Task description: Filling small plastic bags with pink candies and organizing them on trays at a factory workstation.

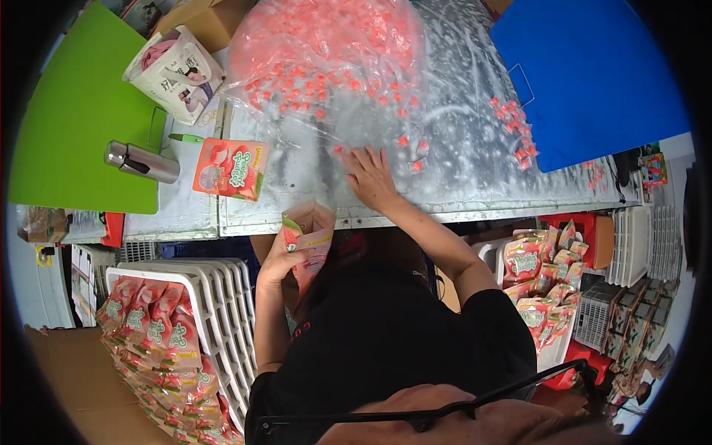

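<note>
The left hand (276, 261) is closed around an open pink snack pouch (308, 241), fingers wrapped on its side and its mouth gaping upward just below the table edge. The right hand (368, 178) lies flat and spread on the metal table (460, 170), fingertips among loose small red candies (406, 141); it holds nothing that can be made out. Just beyond that hand sits a big clear plastic bag (326, 52) heaped with more of the same candies (the film spreads toward the fingers). To the left of the pouch, on the table, lies a flat sealed pouch (231, 169), then a steel flask (141, 162) beside a green board (74, 111). Below the gripping hand a white crate (215, 297) holds filled pouches in rows. Far right of the spread hand lies a blue board (593, 74).
</note>
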Tool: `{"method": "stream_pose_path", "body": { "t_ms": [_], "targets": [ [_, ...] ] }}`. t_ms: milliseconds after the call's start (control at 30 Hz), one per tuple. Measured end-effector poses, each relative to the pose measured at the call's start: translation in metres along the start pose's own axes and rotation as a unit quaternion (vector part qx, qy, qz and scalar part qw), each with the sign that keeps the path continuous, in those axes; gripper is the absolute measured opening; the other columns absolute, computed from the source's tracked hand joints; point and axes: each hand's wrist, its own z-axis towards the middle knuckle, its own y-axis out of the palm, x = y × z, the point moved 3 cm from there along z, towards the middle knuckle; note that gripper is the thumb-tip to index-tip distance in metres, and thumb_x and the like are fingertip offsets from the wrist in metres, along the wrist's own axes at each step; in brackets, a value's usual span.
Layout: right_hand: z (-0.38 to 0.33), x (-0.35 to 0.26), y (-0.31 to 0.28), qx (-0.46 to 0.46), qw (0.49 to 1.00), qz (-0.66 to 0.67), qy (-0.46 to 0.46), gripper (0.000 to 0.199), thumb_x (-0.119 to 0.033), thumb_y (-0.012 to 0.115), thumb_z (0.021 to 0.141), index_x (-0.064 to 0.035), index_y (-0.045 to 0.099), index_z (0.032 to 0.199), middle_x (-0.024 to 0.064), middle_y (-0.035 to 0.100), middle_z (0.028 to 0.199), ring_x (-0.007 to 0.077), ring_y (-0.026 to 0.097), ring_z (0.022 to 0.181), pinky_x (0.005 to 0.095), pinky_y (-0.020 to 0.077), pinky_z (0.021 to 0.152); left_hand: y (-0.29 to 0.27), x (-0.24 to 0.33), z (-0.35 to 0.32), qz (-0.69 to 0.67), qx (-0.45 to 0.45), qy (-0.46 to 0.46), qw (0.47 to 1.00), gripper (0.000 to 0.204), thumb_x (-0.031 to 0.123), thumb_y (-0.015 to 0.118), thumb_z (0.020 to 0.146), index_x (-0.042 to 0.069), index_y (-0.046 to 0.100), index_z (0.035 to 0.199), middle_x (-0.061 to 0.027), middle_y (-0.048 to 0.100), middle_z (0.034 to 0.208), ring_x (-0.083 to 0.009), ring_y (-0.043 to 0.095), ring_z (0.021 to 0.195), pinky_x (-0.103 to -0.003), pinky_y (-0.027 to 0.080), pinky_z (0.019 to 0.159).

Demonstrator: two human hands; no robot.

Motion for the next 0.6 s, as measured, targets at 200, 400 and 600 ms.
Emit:
{"method": "stream_pose_path", "body": {
  "t_ms": [200,400,600],
  "targets": [
    [0.014,-0.020,-0.008,-0.034,0.998,-0.054,0.026,0.056,-0.031,0.065,0.090,-0.0218,0.049,0.142,0.0143,0.044,0.135,0.0394,0.039,0.127,0.0705,0.0266,0.105,0.005,-0.003,0.001,0.024,-0.007,-0.030,0.999,0.083,-0.001,0.066,0.067,0.000,0.037,0.145,-0.0040,0.051,0.131,-0.0159,0.047,0.123,-0.030,0.035,0.107],
    [-0.009,-0.005,0.002,-0.007,0.998,-0.028,0.063,0.058,-0.036,0.065,0.089,-0.0202,0.049,0.143,0.0159,0.035,0.150,0.0416,0.034,0.136,0.0707,0.0197,0.109,-0.004,-0.012,-0.009,-0.012,0.012,-0.027,0.999,0.082,0.001,0.066,0.067,0.000,0.038,0.144,-0.0049,0.052,0.133,-0.0172,0.048,0.125,-0.033,0.034,0.110],
    [-0.027,0.033,-0.047,0.018,0.998,-0.061,0.020,0.058,-0.041,0.063,0.091,-0.0208,0.050,0.143,0.0143,0.035,0.152,0.0441,0.030,0.140,0.0690,0.0132,0.113,-0.001,-0.008,-0.009,-0.015,0.009,-0.010,1.000,0.081,-0.002,0.068,0.067,0.003,0.042,0.143,-0.0050,0.056,0.129,-0.0191,0.052,0.121,-0.035,0.038,0.107]
  ]
}}
